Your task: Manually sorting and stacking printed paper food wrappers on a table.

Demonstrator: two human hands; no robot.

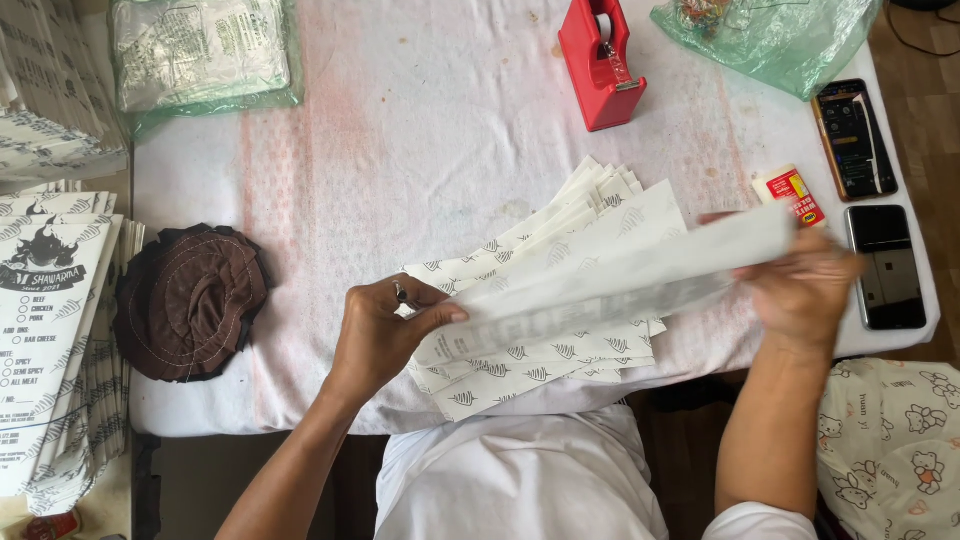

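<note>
The paper sheet (620,285), pinched at both ends by left hand (385,335) and right hand (800,290), wants even tension over the stack (540,360).

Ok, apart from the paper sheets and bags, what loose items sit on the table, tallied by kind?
Phones: 2
Tape dispenser: 1
Glue stick: 1
Brown cloth: 1
Total: 5

head cam | 1 view | looks steeply down | close over table (430,130)
</note>
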